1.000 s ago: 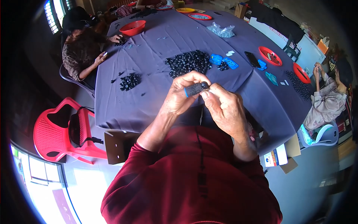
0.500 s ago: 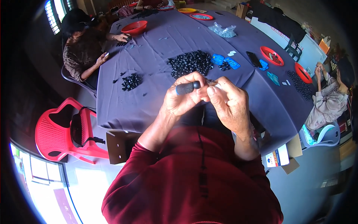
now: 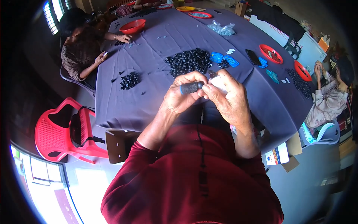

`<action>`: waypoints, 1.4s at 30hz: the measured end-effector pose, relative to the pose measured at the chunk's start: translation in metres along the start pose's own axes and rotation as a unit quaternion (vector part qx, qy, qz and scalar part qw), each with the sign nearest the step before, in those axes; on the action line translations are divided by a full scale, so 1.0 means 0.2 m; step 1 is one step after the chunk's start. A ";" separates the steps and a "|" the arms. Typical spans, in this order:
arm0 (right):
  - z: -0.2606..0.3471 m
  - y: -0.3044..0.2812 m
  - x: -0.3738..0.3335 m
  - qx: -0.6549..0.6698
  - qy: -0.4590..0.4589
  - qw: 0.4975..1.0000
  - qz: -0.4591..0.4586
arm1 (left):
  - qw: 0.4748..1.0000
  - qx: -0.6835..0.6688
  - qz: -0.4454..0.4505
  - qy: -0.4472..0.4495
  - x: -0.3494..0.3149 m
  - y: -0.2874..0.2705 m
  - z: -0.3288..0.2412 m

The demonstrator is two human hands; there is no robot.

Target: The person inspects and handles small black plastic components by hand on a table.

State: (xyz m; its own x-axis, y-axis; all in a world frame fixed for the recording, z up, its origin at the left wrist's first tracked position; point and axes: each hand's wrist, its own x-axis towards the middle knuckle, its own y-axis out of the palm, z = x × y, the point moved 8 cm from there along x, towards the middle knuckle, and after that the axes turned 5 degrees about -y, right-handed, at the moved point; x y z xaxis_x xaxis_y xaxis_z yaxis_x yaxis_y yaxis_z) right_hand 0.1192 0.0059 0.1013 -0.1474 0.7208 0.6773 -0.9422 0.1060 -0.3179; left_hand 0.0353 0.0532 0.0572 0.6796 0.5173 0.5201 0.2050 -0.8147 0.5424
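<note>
Above the near table edge, my left hand (image 3: 174,98) and my right hand (image 3: 233,99) meet with fingertips closed together. A dark grey sleeve (image 3: 189,88) with a blue edge covers my left thumb. At its tip a small round black part (image 3: 201,85) is pinched, right beside my right thumb. My right hand also grips a small flat white piece (image 3: 218,84), partly covered by its fingers. Just beyond my hands lies a large pile of small black parts (image 3: 188,61). A smaller pile of the same parts (image 3: 130,81) is to the left.
Blue plastic trays (image 3: 231,61) and a phone (image 3: 253,57) lie right of the large pile. A red bowl (image 3: 132,27), a bag of clear pieces (image 3: 221,28) and red trays (image 3: 271,54) stand farther off. People sit at left and right; a red chair (image 3: 67,128) stands at left.
The sleeved left thumb and the black part have shifted slightly right, toward my right thumb. The white piece shows more clearly. The person at left has moved a hand on the table.
</note>
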 end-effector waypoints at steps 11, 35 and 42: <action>0.05 0.00 -0.03 0.074 0.070 0.995 -0.007 | 0.998 -0.036 0.038 0.016 0.01 -0.01 0.00; 0.01 0.04 0.00 -0.081 0.003 0.997 -0.009 | 0.995 -0.090 0.007 0.043 0.00 -0.06 -0.02; 0.01 0.05 0.00 -0.077 -0.010 0.997 -0.014 | 0.997 -0.047 -0.032 0.056 0.00 -0.05 -0.02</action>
State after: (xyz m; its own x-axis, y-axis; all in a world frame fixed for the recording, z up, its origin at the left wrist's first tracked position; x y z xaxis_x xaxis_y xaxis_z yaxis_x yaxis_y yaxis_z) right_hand 0.1092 0.0048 0.0990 -0.1302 0.7019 0.7002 -0.8890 0.2301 -0.3959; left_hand 0.0296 0.0612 0.0548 0.5827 0.5985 0.5498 0.1760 -0.7534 0.6336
